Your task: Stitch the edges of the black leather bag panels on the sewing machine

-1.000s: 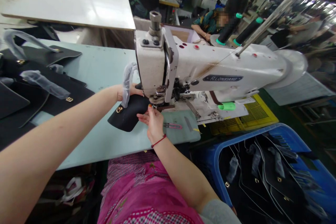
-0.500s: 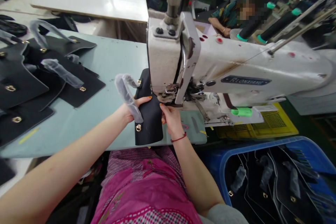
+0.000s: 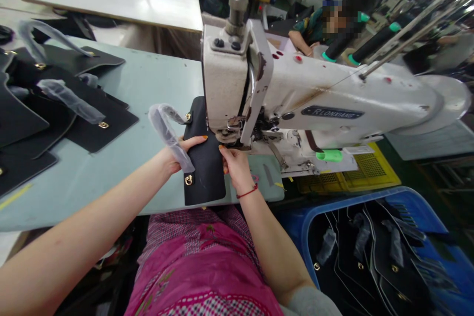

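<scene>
A black leather bag panel (image 3: 205, 168) with gold rings and a plastic-wrapped handle (image 3: 168, 133) lies under the head of the white sewing machine (image 3: 296, 98). My left hand (image 3: 181, 155) grips the panel's left edge, thumb on top. Along the right edge, close to the presser foot (image 3: 231, 144), my right hand (image 3: 235, 168) pinches the panel. A red cord circles my right wrist.
Several black panels (image 3: 55, 108) with wrapped handles lie on the pale green table (image 3: 140, 89) at left. A blue crate (image 3: 370, 252) of black pieces stands at lower right, a yellow tray (image 3: 351, 173) behind it. Another person sits beyond the machine.
One second ago the panel lay slanted with my hands apart on it. It has since been turned lengthwise under the machine head, and both hands hold its edges.
</scene>
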Demonstrator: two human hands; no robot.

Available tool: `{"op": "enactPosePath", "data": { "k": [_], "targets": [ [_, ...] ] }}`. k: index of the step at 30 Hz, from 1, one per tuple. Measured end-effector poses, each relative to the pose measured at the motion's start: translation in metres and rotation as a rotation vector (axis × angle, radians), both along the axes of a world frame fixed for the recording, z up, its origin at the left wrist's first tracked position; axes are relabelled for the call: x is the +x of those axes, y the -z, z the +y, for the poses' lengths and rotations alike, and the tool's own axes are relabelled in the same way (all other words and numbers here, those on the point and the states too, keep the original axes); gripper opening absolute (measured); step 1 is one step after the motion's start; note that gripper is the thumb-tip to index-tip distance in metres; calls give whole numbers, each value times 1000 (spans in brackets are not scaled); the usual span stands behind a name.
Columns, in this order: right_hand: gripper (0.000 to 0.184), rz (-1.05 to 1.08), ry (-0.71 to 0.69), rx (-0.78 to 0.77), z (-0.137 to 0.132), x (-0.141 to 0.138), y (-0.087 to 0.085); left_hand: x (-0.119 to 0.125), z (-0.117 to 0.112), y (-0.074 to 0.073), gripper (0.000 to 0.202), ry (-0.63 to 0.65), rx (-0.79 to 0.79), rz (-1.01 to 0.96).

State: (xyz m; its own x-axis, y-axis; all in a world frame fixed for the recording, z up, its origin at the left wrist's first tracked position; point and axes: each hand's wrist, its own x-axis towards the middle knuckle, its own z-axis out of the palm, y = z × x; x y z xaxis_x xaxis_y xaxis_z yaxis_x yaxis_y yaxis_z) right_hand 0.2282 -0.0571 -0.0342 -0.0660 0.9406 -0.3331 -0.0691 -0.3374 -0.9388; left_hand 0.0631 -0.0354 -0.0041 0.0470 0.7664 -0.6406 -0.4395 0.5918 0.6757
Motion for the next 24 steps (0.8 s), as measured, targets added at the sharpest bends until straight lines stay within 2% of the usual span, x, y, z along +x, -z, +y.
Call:
{"op": "enactPosePath", "data": {
  "k": [4, 6, 10, 14, 24],
  "targets": [
    [48, -81, -14, 43, 1, 2, 2, -10, -3, 8, 21, 191, -26, -139],
    [49, -139, -18, 86, 1, 2, 3, -12, -4, 13, 21, 225, -21, -192],
    [52, -250, -37, 209, -6, 6, 4, -10, -1, 20, 22, 195, 17, -230],
    [47, -298, -77, 293, -18, 11, 2, -10, 2, 23, 22, 192, -28, -226],
    [45, -380, -83, 317, -19, 10, -7, -12, 4, 19, 19, 215, 4, -172]
  ]
}}
